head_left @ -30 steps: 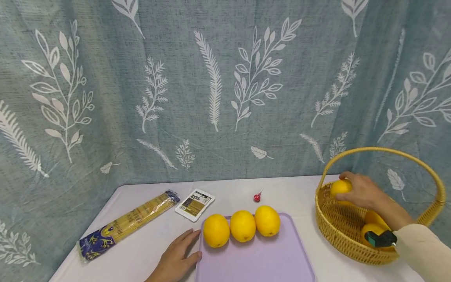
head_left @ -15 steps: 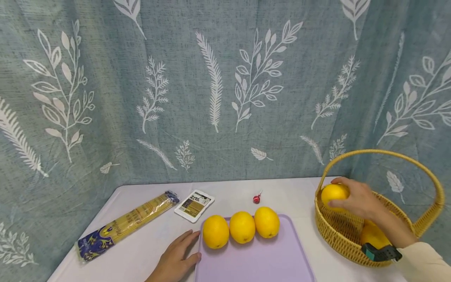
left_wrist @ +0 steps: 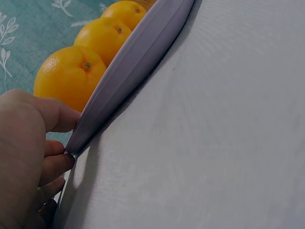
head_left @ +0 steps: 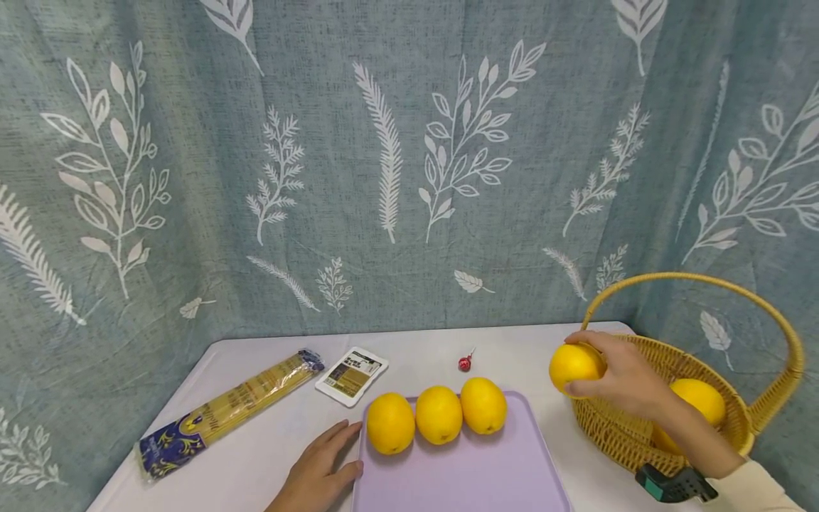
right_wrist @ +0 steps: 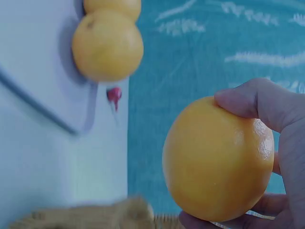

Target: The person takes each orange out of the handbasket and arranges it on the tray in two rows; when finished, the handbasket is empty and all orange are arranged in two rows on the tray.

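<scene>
My right hand (head_left: 623, 373) grips an orange (head_left: 576, 370) in the air, just past the left rim of the wicker basket (head_left: 601, 427). Seen from the right wrist, the thumb lies over this orange (right_wrist: 217, 160) and the fingers go round its far side. Another orange (head_left: 700, 402) shows inside the basket, partly behind the forearm. The left hand (head_left: 320, 466) rests on the table, its fingertips touching the left edge of a lilac tray (head_left: 461, 476). Three oranges stand in a row along that tray's back edge; the left wrist view shows the nearest orange (left_wrist: 69, 76) by the thumb.
A pack of spaghetti (head_left: 230, 412) lies at the left. Beside it is a flat white packet (head_left: 352, 375) with a dark label. A red lollipop (head_left: 465, 363) lies behind the tray. The basket's tall handle (head_left: 691, 276) arches up at the right, before a leaf-patterned curtain (head_left: 320, 171).
My right hand has lifted the orange out of the basket and moved left over its rim. The left hand and the tray have stayed in place.
</scene>
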Motion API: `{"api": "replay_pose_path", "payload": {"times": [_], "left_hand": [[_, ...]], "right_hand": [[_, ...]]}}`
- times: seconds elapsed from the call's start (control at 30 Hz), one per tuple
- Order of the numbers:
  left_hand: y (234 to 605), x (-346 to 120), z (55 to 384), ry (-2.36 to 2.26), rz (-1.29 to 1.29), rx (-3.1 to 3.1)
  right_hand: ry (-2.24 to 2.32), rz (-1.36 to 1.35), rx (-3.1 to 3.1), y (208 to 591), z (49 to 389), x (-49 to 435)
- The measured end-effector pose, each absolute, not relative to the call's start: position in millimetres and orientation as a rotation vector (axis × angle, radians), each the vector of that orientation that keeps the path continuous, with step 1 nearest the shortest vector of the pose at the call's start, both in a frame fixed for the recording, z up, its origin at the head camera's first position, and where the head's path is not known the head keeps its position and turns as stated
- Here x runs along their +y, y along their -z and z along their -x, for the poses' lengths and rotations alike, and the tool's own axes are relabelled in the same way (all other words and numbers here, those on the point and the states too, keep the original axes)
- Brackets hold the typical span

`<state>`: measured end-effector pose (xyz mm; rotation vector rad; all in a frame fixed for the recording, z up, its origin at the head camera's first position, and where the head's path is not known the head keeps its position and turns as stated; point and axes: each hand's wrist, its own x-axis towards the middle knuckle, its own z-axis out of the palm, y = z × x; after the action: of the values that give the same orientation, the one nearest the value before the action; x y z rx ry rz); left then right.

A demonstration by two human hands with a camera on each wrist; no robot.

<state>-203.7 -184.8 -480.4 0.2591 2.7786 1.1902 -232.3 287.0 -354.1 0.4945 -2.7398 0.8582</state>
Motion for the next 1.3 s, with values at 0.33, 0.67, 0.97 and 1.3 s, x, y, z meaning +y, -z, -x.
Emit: {"api": "replay_pose_path", "payload": {"times": [0.33, 0.67, 0.97, 1.3], "left_hand": [[481, -186, 202, -1.175, -0.271, 2.809], [482, -187, 202, -1.176, -0.316, 2.828], [483, -187, 202, -1.171, -0.316, 2.829], [483, -187, 202, -1.163, -0.308, 2.833]], "right_hand": [[-0.900, -0.689, -2.696, 362, 224, 238], [-0.917, -0.918, -2.673, 373, 217, 194], [-0.920, -1.097, -2.723, 380, 206, 153], [-0.779, -1.229, -2.824, 393, 193, 116]]}}
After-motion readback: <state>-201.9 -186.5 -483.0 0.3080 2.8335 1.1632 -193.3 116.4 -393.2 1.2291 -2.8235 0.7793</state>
